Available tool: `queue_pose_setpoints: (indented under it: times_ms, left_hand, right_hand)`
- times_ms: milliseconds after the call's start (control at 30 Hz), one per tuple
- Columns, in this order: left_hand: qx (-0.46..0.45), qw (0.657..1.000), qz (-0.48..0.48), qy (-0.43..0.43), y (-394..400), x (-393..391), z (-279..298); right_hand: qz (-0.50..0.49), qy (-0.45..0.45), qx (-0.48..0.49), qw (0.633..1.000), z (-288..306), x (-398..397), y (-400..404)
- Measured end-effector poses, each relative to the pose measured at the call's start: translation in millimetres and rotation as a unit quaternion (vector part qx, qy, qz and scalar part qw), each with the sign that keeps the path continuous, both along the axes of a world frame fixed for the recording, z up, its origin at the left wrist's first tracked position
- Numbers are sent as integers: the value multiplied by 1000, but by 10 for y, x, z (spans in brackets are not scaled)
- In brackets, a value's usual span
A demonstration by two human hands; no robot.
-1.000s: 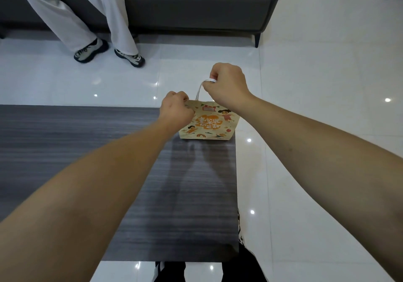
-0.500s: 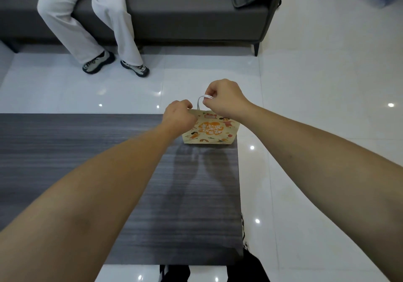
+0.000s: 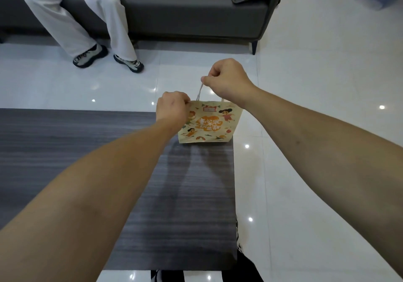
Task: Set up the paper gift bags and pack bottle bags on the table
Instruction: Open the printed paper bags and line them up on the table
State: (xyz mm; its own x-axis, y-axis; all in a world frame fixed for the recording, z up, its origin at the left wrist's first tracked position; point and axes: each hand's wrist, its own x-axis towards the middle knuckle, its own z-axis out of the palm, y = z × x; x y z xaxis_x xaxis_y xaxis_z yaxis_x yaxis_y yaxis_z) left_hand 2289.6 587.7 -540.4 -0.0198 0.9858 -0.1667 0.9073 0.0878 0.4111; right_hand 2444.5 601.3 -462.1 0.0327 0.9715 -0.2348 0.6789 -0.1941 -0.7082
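Observation:
A small cream paper gift bag (image 3: 210, 125) printed with orange cartoon children stands upright at the far right corner of the dark wood-grain table (image 3: 87, 151). My left hand (image 3: 172, 108) pinches the bag's upper left edge. My right hand (image 3: 229, 79) is above the bag, its fingers curled round the white twisted handle (image 3: 199, 93) and holding it up. The bag's inside is hidden from this angle.
A grey sofa (image 3: 185, 9) runs along the far side, with a person in white trousers and grey shoes (image 3: 128, 62) seated on it. Glossy white floor tiles (image 3: 316, 129) surround the table. The table's right edge lies just beyond the bag.
My right hand has lifted the handle higher above the bag. The bag and my left hand stay at the same table corner; the camera view shifted slightly.

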Motion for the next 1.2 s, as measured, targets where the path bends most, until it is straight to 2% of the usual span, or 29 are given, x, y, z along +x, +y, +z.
queue_pose_setpoints:
  times_ms: [333, 600, 767, 1000, 1200]
  left_hand:
    - [-3, 1000, -10, -6, 105, 48, -12]
    - [-7, 1000, 7, -28, 65, 36, -47]
    - [-48, 998, 15, -40, 79, -17, 73]
    - [-16, 999, -20, -30, 40, -174, 494]
    - [38, 995, -75, -53, -151, -307, 1212]
  right_hand:
    - [5, -32, 10, 999, -57, 2, 110]
    - [25, -17, -3, 1000, -72, 2, 43]
    - [46, -43, -23, 998, 18, 20, -30]
    - [11, -66, -32, 997, 334, 40, -230]
    - [-38, -80, 2, 996, 879, -155, -612]
